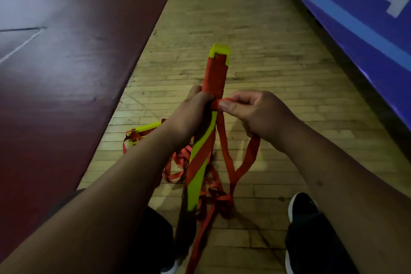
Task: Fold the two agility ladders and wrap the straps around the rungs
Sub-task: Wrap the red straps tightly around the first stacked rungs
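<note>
A stacked bundle of yellow rungs (219, 51) stands upright in front of me, its upper part bound in tight turns of orange strap (214, 75). My left hand (191, 113) grips the bundle just below the wrapped section. My right hand (251, 111) pinches the orange strap against the bundle's right side, and a loop hangs from its palm. Loose orange strap (226, 162) trails down to the floor in a tangle. A second ladder (144, 132), yellow rungs and orange straps, lies on the floor behind my left wrist, partly hidden.
I stand on a wooden plank floor (255, 40). A dark red painted area (66, 73) runs along the left. A blue banner (355, 18) with white lettering lines the right side. My black shoes (302, 211) are at the bottom of the view.
</note>
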Tool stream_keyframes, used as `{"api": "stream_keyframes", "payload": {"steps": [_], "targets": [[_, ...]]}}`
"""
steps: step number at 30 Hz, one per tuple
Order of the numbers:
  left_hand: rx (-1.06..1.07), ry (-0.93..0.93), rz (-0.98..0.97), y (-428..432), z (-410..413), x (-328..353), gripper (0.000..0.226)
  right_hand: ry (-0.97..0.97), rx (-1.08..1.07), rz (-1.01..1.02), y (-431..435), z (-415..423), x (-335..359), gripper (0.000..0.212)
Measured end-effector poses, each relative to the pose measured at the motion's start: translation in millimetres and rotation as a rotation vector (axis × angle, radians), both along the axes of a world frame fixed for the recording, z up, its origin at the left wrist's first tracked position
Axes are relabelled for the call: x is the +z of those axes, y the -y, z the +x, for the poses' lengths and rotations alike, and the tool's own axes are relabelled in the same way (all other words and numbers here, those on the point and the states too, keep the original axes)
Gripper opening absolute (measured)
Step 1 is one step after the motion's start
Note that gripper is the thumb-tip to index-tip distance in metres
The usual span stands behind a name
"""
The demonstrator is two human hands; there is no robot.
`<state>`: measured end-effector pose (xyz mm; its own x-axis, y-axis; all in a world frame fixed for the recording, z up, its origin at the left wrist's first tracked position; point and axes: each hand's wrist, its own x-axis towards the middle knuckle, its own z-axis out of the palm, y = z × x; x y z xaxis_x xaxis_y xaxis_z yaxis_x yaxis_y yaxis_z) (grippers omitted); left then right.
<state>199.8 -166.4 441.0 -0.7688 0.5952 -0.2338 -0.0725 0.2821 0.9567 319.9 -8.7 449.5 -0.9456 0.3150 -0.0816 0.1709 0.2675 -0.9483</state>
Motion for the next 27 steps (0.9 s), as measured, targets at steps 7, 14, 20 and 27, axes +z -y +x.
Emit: {"api": "stream_keyframes", "payload": {"steps": [7,14,20,27], "targets": [[-0.122,0.274,0.164,-1.4,9.7,6.2,0.049,0.005,-0.001,-0.144,-6.5,1.9,0.5,0.019],[-0.235,0.196,0.263,10.0,1.1,9.8,0.025,0.025,-0.047,-0.002,-7.8,6.7,4.5,0.022],[-0.129,0.142,0.178,8.4,2.3,11.1,0.025,0.173,-0.268,0.371,5.1,6.8,-0.3,0.043],[0.177,0.058,0.136,-6.6,-3.0,7.8,0.019,0.456,-0.041,-0.176,49.3,-1.0,-20.6,0.069]]}}
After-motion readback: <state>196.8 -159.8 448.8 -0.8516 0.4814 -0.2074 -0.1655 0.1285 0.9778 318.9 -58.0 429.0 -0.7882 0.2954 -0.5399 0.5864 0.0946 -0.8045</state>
